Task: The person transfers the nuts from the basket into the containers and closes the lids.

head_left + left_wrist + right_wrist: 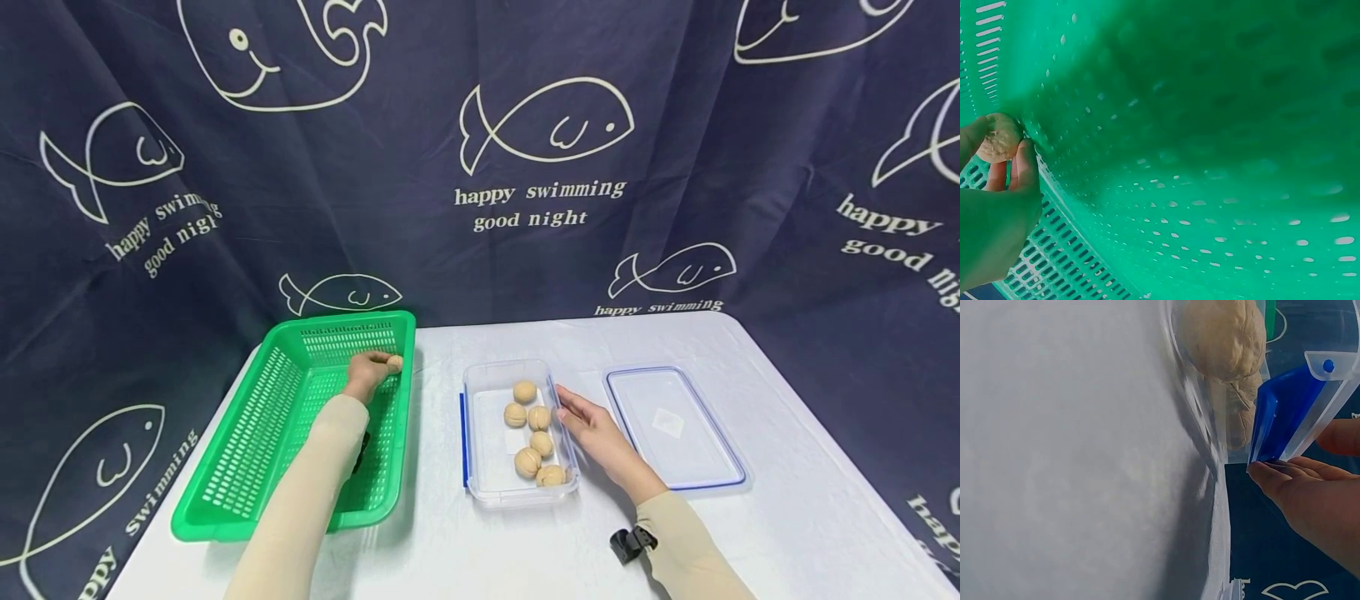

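Note:
My left hand (367, 373) reaches into the green plastic basket (408, 417) and pinches a walnut (395, 363) close to the basket's right wall. Thumb and fingertips hold this walnut (1000, 139) from both sides in the left wrist view. In the middle of the table, a clear plastic box (517, 500) stands without a lid, with several walnuts (527, 462) inside, mostly along its right side. My right hand (597, 429) holds the box's right wall, thumb at the rim and fingers against the outside, beside a blue clip (1288, 412).
A clear lid with a blue seal (675, 427) lies flat on the white tabletop (442, 550), right of the box. Behind the table hangs a dark blue curtain (420, 242) with fish drawings. The basket stands near the table's left edge.

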Tool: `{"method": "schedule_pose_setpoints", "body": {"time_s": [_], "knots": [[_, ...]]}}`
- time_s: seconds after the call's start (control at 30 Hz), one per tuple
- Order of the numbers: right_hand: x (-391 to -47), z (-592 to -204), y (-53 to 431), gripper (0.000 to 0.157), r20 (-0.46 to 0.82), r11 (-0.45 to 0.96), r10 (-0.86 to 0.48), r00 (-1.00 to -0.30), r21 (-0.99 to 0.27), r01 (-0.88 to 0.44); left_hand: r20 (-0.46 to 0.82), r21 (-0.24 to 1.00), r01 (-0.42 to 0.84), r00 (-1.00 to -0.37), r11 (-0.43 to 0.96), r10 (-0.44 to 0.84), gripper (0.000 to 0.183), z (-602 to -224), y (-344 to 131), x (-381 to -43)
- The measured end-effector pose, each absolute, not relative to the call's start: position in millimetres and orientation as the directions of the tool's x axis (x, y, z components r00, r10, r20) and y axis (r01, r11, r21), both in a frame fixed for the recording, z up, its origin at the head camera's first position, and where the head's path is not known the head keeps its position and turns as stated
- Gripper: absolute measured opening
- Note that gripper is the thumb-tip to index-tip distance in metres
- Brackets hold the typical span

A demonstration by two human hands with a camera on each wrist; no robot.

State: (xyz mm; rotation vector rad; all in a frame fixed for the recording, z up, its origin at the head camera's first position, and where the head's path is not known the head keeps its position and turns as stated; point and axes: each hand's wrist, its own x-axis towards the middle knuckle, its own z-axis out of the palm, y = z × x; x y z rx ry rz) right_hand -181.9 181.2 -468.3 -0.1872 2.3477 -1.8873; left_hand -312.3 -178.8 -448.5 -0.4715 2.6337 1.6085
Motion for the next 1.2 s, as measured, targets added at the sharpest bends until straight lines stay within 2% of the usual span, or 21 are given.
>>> {"method": "schedule_pose_setpoints", "body": {"time_s": [0.27,0.57,0.97,1.2], "knots": [[-184,-468,180,0.051,-0.016,0.216,-0.174,-0.985,-0.976,-0.022,-0.122,0.892,-0.236,-0.947,0.386,-0.297,0.029,-442,-180,-312],[-183,-468,182,0.051,-0.025,0.246,-0.156,-0.987,-0.969,-0.014,-0.051,0.888,-0.186,-0.949,0.420,-0.312,0.028,-428,-180,-311],[-183,-470,182,0.051,-0.030,0.243,-0.160,-0.987,-0.970,-0.010,-0.057,0.959,-0.132,-0.957,0.252,-0.286,0.037,-383,-173,-299],[-183,-469,182,0.051,-0.031,0.249,-0.166,-0.986,-0.969,-0.011,-0.033,0.971,-0.088,-0.970,0.223,-0.239,0.039,-362,-162,-285]]}}
